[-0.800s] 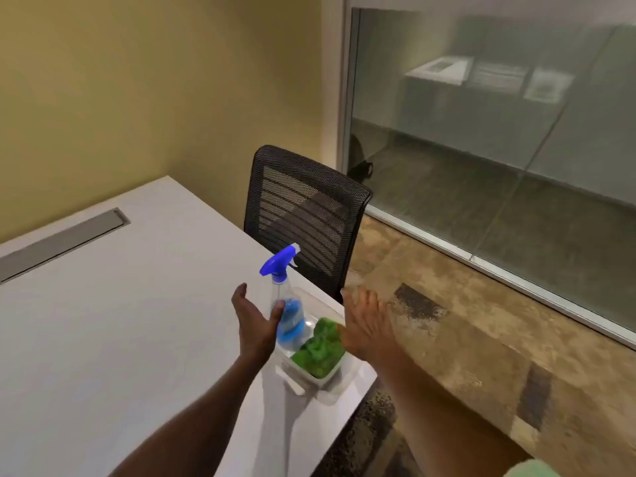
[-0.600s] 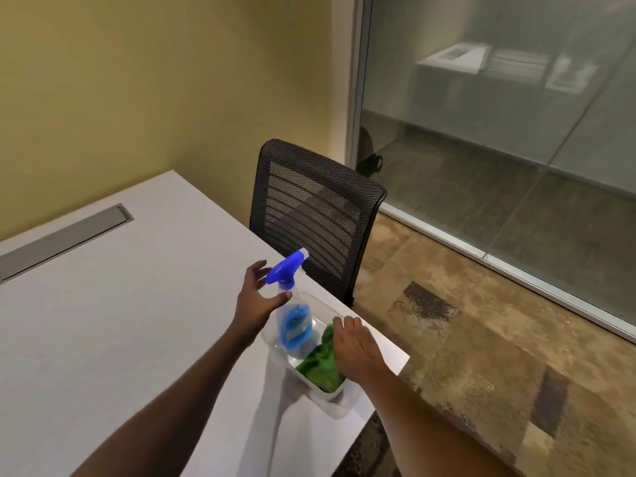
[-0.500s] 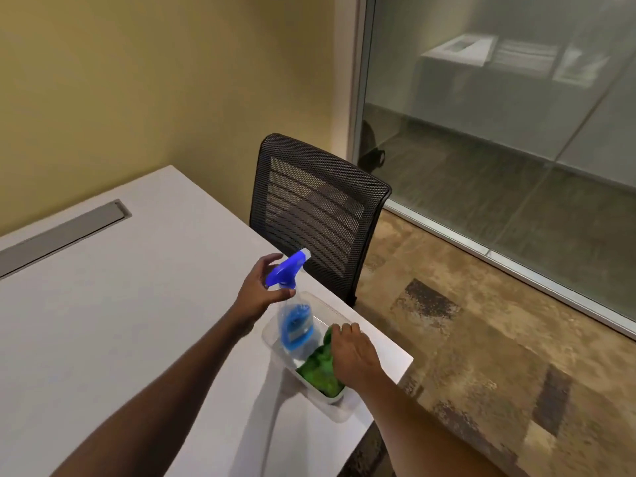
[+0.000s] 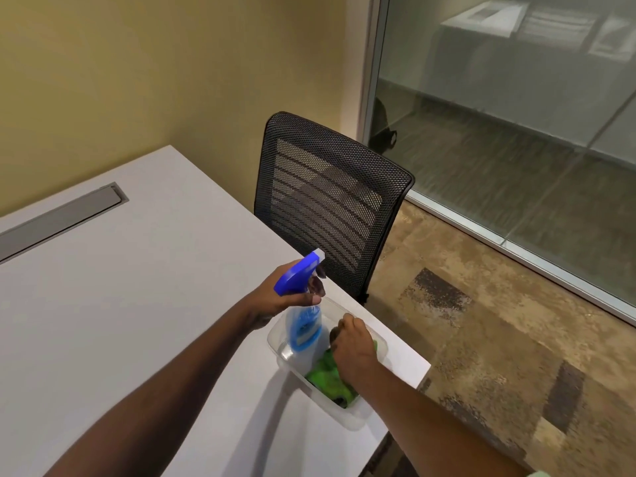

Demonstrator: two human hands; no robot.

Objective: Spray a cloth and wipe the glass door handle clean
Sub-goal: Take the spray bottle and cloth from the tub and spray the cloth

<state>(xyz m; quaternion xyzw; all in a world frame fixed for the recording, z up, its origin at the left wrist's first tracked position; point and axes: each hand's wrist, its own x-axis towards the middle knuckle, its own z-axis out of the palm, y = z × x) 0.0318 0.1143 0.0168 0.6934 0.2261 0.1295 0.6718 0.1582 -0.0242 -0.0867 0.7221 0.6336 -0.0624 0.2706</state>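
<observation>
A clear spray bottle with blue liquid and a blue trigger head stands in a clear plastic tub at the white table's near right corner. My left hand is closed around the bottle's neck just under the trigger head. A green cloth lies bunched in the tub beside the bottle. My right hand reaches down into the tub with its fingers closed on the cloth, hiding part of it. No door handle is in view.
A black mesh office chair stands right behind the table corner. The white table has a grey cable hatch at the left. A glass wall with a metal frame runs along the right above patterned carpet.
My left hand rose from the bottle's body to its neck and closed there. My right hand dropped from the tub's edge into the tub and closed on the cloth.
</observation>
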